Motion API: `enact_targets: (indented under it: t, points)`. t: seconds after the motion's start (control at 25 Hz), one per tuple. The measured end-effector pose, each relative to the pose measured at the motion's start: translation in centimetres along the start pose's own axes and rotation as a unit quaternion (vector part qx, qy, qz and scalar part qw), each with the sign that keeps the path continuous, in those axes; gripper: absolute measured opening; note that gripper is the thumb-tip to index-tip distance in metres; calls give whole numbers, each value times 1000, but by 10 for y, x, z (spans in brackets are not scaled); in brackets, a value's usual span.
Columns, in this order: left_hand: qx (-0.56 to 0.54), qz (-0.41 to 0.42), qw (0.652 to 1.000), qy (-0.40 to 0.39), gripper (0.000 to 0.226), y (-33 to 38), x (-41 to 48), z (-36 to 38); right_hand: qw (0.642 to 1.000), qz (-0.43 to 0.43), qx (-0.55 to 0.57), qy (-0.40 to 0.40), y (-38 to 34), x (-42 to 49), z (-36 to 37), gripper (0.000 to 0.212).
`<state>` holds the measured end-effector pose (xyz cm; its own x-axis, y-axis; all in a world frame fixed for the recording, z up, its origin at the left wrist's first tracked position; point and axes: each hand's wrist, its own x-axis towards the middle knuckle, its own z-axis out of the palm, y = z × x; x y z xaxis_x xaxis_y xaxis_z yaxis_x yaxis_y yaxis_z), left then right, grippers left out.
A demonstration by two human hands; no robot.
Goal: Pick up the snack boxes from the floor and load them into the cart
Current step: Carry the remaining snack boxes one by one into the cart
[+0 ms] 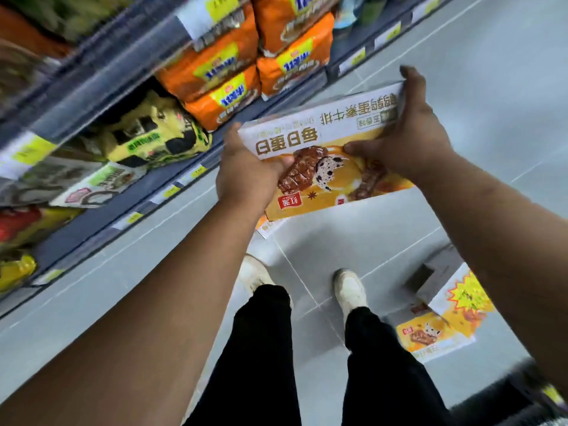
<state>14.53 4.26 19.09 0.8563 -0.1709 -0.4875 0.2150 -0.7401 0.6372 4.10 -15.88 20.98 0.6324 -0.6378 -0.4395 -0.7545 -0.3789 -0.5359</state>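
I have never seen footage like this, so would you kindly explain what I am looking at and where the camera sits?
There is no machine here. A person wears a single camera on the head, and it looks down past their own arms. The left hand and the right hand grip the two ends of a snack box, holding it up off the floor. A second box lies on the grey tiles near the right shoe. Store shelves with orange packs run along the left.
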Motion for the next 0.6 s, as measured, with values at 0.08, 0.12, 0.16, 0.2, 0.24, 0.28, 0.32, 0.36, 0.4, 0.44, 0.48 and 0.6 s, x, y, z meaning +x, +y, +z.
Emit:
enact_targets:
  t: [0.08, 0.12, 0.16, 0.2, 0.24, 0.28, 0.32, 0.36, 0.4, 0.44, 0.48, 0.6]
  points:
    - [-5, 55, 998, 35, 79, 49, -34, -72, 998, -62, 4, 8, -64, -29, -49, 115]
    - [1, 76, 995, 60, 73, 71, -54, -108, 996, -88, 8, 15, -97, -44, -73, 114]
    - [11, 98, 991, 91, 69, 89, -74, -143, 992, -122, 13, 25, -128, -60, -95, 113]
    - [19, 112, 986, 120, 66, 104, -97, -176, 986, -161, 20, 26, -157, -79, -114, 111]
    - [21, 119, 982, 147, 66, 114, -121, -207, 981, -193, 24, 22, -182, -100, -128, 108]
    - [22, 120, 977, 174, 66, 121, -145, -235, 975, -221, 25, 17, -205, -120, -141, 106]
    - [26, 124, 971, 201, 68, 127, -170, -263, 966, -256, 23, 13, -225, -142, -153, 104]
    - [32, 117, 968, 222, 70, 131, -194, -287, 958, -285, 21, 7, -244, -161, -162, 103]
    - [43, 106, 964, 240, 72, 134, -216, -308, 951, -309, 17, 1, -260, -179, -169, 102]
    - [49, 94, 959, 263, 72, 135, -244, -331, 942, -336, 13, -9, -281, -202, -175, 102]
    - [45, 86, 953, 287, 71, 133, -271, -352, 931, -365, 10, -20, -300, -224, -179, 102]
    - [40, 56, 929, 363, 69, 117, -351, -406, 892, -449, -8, -51, -360, -291, -182, 104]
